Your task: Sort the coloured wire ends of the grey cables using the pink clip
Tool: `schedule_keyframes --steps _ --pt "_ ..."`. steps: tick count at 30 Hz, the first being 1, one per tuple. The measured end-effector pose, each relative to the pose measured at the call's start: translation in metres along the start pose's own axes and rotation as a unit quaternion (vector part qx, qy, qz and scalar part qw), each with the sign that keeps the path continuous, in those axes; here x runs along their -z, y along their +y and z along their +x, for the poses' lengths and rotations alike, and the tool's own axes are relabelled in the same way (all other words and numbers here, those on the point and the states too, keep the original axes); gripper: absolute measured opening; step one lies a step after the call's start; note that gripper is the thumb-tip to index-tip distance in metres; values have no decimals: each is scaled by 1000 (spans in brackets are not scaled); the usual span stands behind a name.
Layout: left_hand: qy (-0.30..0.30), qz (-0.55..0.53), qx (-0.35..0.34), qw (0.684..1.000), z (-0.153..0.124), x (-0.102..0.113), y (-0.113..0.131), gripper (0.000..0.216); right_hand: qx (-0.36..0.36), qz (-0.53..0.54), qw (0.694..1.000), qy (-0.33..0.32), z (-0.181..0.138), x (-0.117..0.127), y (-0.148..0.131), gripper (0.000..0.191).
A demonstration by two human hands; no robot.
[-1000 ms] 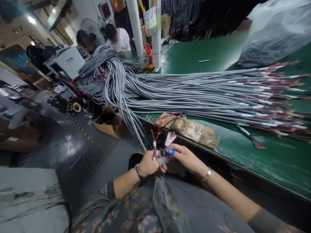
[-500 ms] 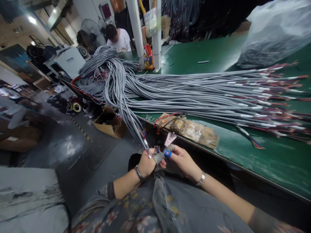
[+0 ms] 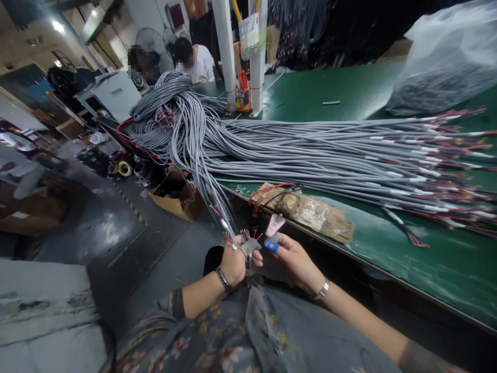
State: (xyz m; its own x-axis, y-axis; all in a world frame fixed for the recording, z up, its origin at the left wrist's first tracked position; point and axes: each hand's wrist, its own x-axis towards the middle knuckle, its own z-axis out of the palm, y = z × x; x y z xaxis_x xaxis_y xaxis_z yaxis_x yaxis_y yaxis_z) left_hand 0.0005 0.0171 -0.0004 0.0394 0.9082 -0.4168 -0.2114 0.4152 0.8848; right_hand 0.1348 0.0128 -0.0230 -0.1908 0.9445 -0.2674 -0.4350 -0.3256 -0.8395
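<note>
My left hand point(image 3: 234, 261) is closed round the ends of several grey cables point(image 3: 217, 199), which hang down from the table. Grey tape wraps one of its fingers. Thin coloured wires point(image 3: 248, 235) fan out above that finger, towards my right hand. My right hand point(image 3: 293, 256) is in a pinch a little to the right, with blue tape on the thumb and grey tape on a finger. From its fingertips a pink V-shaped clip point(image 3: 275, 225) sticks up; the exact grip on it is partly hidden.
A long bundle of grey cables point(image 3: 295, 150) with stripped ends lies across the green table point(image 3: 388, 264). Taped cardboard point(image 3: 320, 215) lies at its near edge. An open box point(image 3: 174, 199) stands on the floor. A clear bag point(image 3: 446, 62) is at the back right. A person point(image 3: 198, 62) sits beyond.
The coloured wires beside my left hand are now more spread and more exposed. The gap between my two hands has widened slightly. The whole view has shifted a little.
</note>
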Motion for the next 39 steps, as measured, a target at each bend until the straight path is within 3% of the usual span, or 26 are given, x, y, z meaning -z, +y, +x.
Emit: schedule_keyframes --steps 6,9,13,19,24,29,34,39 --pt "-24 -40 14 999 -7 -7 13 42 -37 62 997 31 15 14 -11 52" --pt "-55 -36 19 998 -8 -13 15 42 3 16 1000 7 20 10 -18 53" --pt "-65 -20 26 997 -5 -17 14 41 99 -103 986 82 21 4 -17 51" --pt "-61 -9 10 998 -3 -13 13 44 60 -59 996 12 21 0 -15 51" --pt "-58 -3 16 998 -2 -13 13 41 107 -90 987 81 21 2 -18 53" --pt "-61 9 23 998 1 -14 13 39 26 27 999 -7 27 1 -14 56" --pt "-47 9 27 999 3 -15 10 37 16 103 994 41 32 -1 -12 51" --pt "-45 11 29 999 1 -14 10 38 -15 111 994 3 29 1 -12 55"
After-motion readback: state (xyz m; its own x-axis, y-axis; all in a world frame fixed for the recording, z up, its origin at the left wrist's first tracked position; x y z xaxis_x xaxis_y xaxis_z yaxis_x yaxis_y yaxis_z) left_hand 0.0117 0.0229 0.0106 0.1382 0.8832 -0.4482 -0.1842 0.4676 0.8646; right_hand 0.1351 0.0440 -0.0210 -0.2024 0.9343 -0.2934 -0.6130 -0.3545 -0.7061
